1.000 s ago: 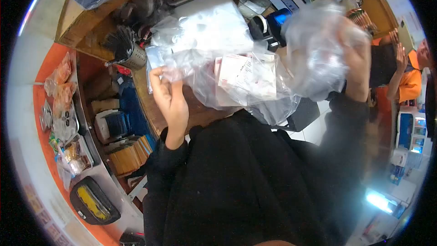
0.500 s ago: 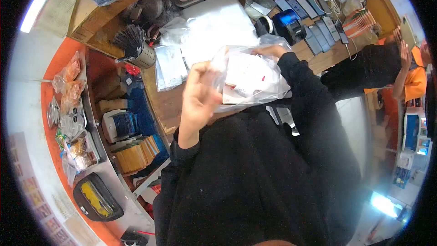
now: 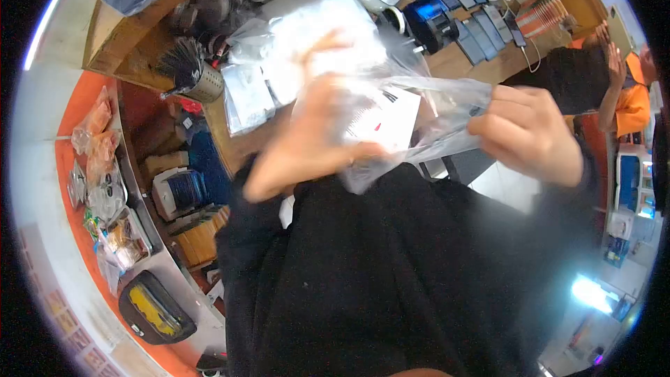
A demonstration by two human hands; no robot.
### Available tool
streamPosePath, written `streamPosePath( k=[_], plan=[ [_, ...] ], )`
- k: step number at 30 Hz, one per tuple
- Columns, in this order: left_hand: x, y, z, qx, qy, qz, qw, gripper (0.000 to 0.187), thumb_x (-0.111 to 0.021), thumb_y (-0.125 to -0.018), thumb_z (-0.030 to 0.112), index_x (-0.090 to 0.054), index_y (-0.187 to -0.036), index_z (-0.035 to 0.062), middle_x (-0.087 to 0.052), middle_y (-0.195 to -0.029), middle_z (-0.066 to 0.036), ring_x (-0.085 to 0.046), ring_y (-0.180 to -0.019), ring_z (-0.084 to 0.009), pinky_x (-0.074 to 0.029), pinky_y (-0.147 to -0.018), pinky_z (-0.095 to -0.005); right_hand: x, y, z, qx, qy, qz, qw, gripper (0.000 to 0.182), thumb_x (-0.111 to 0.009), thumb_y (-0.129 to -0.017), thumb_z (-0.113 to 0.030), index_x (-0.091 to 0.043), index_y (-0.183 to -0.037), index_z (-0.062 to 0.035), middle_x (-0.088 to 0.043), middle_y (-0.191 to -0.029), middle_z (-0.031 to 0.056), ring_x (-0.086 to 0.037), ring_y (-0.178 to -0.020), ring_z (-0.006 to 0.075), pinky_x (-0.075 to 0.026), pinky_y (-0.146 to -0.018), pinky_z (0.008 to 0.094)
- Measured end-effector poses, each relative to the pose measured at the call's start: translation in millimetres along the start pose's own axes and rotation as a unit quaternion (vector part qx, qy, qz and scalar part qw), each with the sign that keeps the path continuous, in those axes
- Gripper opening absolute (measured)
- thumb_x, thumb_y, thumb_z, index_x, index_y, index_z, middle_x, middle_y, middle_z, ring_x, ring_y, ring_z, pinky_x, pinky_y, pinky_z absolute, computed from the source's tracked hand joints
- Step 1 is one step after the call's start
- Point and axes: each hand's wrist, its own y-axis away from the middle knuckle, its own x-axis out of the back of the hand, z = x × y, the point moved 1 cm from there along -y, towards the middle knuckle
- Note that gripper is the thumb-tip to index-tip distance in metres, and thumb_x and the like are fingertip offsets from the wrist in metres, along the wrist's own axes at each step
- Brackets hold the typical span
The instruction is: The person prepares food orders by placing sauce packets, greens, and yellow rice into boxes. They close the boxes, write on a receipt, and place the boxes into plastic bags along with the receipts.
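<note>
A clear plastic bag (image 3: 447, 108) with a white box (image 3: 391, 122) inside is held up in front of my body. The box shows small dark print and a red mark. My left hand (image 3: 307, 139), blurred by motion, grips the bagged box from its left side, thumb across the front. On the other side my right hand (image 3: 534, 132) pinches the bag's edge and pulls the plastic taut away from the box. The hidden part of the box lies behind my left hand.
Flat plastic-wrapped packets (image 3: 248, 98) lie on the wooden desk. A metal pen cup (image 3: 206, 84), a blue-black device (image 3: 429, 24) and several phones (image 3: 481, 35) stand or lie along it. Another person's hand (image 3: 614, 63) holds a phone at right. A black pouch (image 3: 155, 307) sits at lower left.
My right hand has come out from behind the bag to the right, stretching the plastic. My left hand has moved onto the box. The view has shifted slightly.
</note>
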Motion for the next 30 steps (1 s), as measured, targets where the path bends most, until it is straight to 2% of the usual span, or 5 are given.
streamPosePath(
  k=[6, 9, 14, 23, 30],
  plan=[
    [-79, -49, -31, 0.021, 0.547, 0.101, 0.831, 0.043, -0.053, -0.071, 0.011, -0.039, -0.109, -0.0038, -0.055, -0.082, -0.013, -0.056, -0.07, -0.0231, -0.044, -0.061, -0.0327, -87, -21, 0, -0.109, -0.129, 0.506, 0.846, 0.051, -0.071, -0.067, -0.018, -0.046, -0.108, -0.0016, -0.055, -0.092, 0.0127, -0.056, -0.079, 0.0281, -0.044, -0.074, 0.0381],
    [-106, -64, 5, -0.38, 0.233, 0.102, 0.89, 0.024, -0.048, -0.066, 0.005, -0.047, -0.09, 0.0043, -0.053, -0.068, -0.017, -0.055, -0.059, -0.0269, -0.043, -0.055, -0.0343, -176, -31, 13, -0.191, -0.469, 0.385, 0.772, 0.05, -0.067, -0.07, -0.023, -0.045, -0.109, -0.0025, -0.054, -0.097, 0.0121, -0.055, -0.084, 0.028, -0.044, -0.076, 0.0386],
    [-171, -30, -7, -0.231, 0.01, -0.224, 0.947, 0.03, -0.055, -0.064, 0.003, -0.05, -0.093, 0.0097, -0.057, -0.084, -0.013, -0.057, -0.082, -0.0284, -0.046, -0.067, -0.0378, -333, -52, 29, -0.2, -0.702, 0.244, 0.639, 0.049, -0.06, -0.075, -0.032, -0.043, -0.112, -0.004, -0.053, -0.103, 0.0111, -0.052, -0.093, 0.0279, -0.043, -0.079, 0.0395],
    [-125, 62, -108, 0.174, -0.163, 0.043, 0.97, 0.128, -0.071, -0.038, 0.065, -0.018, -0.133, -0.0023, -0.009, -0.14, -0.023, -0.006, -0.13, -0.0395, -0.002, -0.096, -0.0645, -398, -81, 45, -0.249, -0.822, 0.266, 0.437, 0.049, -0.054, -0.082, -0.037, -0.039, -0.117, -0.0058, -0.049, -0.116, 0.0079, -0.051, -0.103, 0.0224, -0.042, -0.083, 0.0393],
    [-211, 51, -171, 0.156, -0.155, 0.193, 0.956, 0.078, -0.063, -0.069, 0.047, -0.035, -0.124, -0.0012, -0.036, -0.127, -0.019, -0.027, -0.124, -0.0305, -0.009, -0.103, -0.0519, -300, -87, -20, -0.183, -0.473, 0.284, 0.814, 0.033, -0.059, -0.076, -0.022, -0.053, -0.102, -0.0024, -0.053, -0.114, 0.0078, -0.046, -0.111, 0.0227, -0.037, -0.092, 0.0378]
  ],
)
